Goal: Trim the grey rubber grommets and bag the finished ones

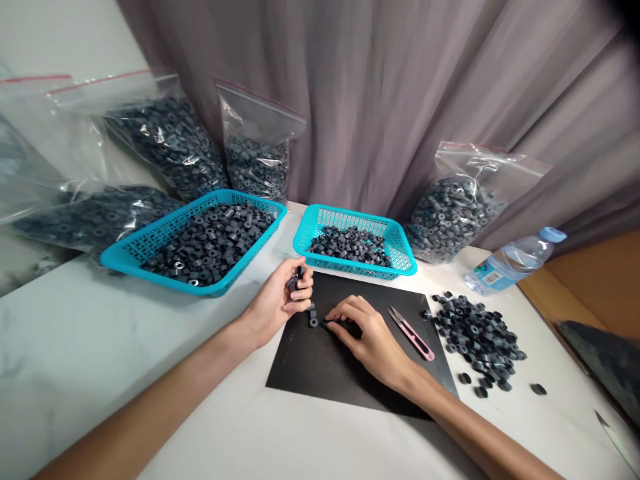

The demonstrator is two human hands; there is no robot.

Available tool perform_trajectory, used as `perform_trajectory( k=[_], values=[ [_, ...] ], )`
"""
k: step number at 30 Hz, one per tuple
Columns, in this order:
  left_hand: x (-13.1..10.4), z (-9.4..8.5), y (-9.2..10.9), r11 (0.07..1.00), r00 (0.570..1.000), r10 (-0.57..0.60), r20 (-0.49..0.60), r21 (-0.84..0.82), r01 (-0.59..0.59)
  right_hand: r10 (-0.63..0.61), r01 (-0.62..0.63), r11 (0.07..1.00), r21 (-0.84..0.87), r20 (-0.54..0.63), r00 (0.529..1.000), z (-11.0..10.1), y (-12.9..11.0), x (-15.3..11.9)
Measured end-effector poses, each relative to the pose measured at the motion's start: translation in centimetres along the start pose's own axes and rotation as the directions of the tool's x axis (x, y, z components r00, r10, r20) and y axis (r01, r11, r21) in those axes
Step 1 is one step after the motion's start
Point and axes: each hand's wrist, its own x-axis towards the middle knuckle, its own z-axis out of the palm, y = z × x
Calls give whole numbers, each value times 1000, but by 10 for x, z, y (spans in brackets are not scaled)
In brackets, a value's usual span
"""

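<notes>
Above the back left part of a black mat, my left hand is curled around several small dark ring-shaped parts. A few more dark rings lie on the mat between my hands. My right hand rests low over the mat, its thumb and index finger pinched on a small dark part. Pink-handled thread snips lie on the mat to the right of that hand. A loose pile of dark rings is spread on the white table at the right.
Two blue baskets with dark rings stand behind the mat. Filled clear bags lean at the back. A water bottle stands tilted-looking at the right, near a cardboard box.
</notes>
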Motion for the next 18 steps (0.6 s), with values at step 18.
perform_trajectory(
  k=[18],
  values=[
    [-19,18,-53,973,973,-230,0,-15,230,-76,74,997,-19,-120,990,-25,-33,2]
  ],
)
